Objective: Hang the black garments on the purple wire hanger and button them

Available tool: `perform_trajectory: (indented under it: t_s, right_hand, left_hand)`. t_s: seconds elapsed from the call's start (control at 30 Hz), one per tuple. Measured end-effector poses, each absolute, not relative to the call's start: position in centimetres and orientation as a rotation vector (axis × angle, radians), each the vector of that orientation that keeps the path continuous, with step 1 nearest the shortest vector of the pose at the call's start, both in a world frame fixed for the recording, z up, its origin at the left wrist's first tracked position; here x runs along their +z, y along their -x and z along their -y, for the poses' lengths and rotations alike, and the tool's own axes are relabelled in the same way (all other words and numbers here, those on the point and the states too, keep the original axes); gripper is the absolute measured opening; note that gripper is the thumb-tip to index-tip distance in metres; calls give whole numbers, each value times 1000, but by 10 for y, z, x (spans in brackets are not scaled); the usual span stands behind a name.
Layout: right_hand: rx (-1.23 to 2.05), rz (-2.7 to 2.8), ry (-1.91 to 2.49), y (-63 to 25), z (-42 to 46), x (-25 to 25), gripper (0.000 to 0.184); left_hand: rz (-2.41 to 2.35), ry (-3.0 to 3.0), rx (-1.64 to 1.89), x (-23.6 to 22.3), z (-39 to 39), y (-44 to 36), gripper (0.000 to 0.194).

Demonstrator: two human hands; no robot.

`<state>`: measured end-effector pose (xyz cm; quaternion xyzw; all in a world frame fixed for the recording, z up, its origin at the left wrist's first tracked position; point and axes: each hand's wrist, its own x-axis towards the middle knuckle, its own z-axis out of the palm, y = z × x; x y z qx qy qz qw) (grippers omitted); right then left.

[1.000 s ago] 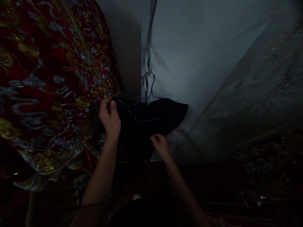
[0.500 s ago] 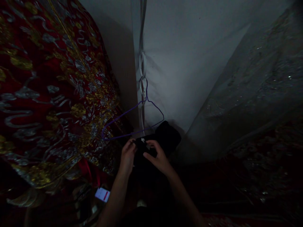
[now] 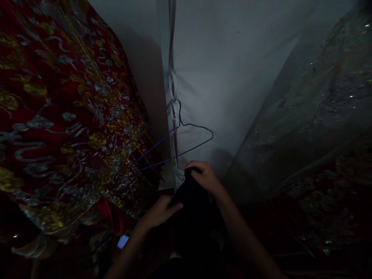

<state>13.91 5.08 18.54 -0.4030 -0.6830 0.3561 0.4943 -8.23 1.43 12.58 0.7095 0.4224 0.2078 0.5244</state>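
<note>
A black garment [image 3: 190,197] hangs down between my two hands in a dim corner. My right hand [image 3: 205,177] is closed over its top edge. My left hand [image 3: 159,212] presses against its left side, fingers wrapped on the cloth. Just above them a bare purple wire hanger [image 3: 186,149] hangs by its hook from a white chain of rings [image 3: 173,110] that runs down the wall corner.
A red garment embroidered in gold and silver [image 3: 61,116] fills the left. A pale embroidered garment under clear plastic [image 3: 314,116] hangs at the right. White walls [image 3: 232,69] meet behind the chain. A small white tag [image 3: 123,241] shows low down.
The black garment has come off the purple hanger and dropped lower. Both hands followed it down and now bunch it below the bare hanger.
</note>
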Motion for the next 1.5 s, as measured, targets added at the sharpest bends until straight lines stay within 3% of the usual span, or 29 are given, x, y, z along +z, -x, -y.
perform_trajectory:
  t_s: [0.17, 0.3, 0.4, 0.6, 0.67, 0.73, 0.8, 0.93, 1.17, 1.37, 1.5]
  right_hand:
    - [698, 1535, 1048, -131, -89, 196, 54]
    - [699, 1621, 1136, -121, -107, 187, 32]
    - [724, 1633, 1229, -124, -111, 182, 39]
    - [618, 1530, 1226, -149, -105, 177, 32]
    - [582, 1518, 1255, -158, -102, 176, 30]
    - [537, 1554, 1286, -168, -101, 177, 26]
    - [473, 1607, 1321, -177, -100, 179, 25]
    - [369, 1675, 1348, -188, -100, 186, 29]
    - [447, 1673, 1307, -163, -96, 180, 30]
    - [419, 1608, 1271, -152, -88, 178, 27]
    - [427, 1583, 1272, -163, -87, 179, 25]
  left_hand:
    - [-1044, -1506, 735, 153, -20, 106, 42]
    - [-831, -1252, 826, 158, -16, 95, 46]
    - [-742, -1108, 727, 140, -13, 78, 59]
    - [-834, -1422, 278, 100, -20, 83, 96]
    - [-837, -1540, 14, 91, -20, 94, 82]
    - [-948, -1709, -208, 89, -19, 108, 55]
    - [-1208, -1905, -253, 97, -21, 122, 34]
    - [-1548, -2129, 179, 143, -42, 147, 41]
    - [-1363, -2221, 613, 227, -93, 142, 45]
    - [-1368, -2209, 640, 235, -123, 141, 34]
    - [-1317, -2163, 246, 230, -133, 152, 34]
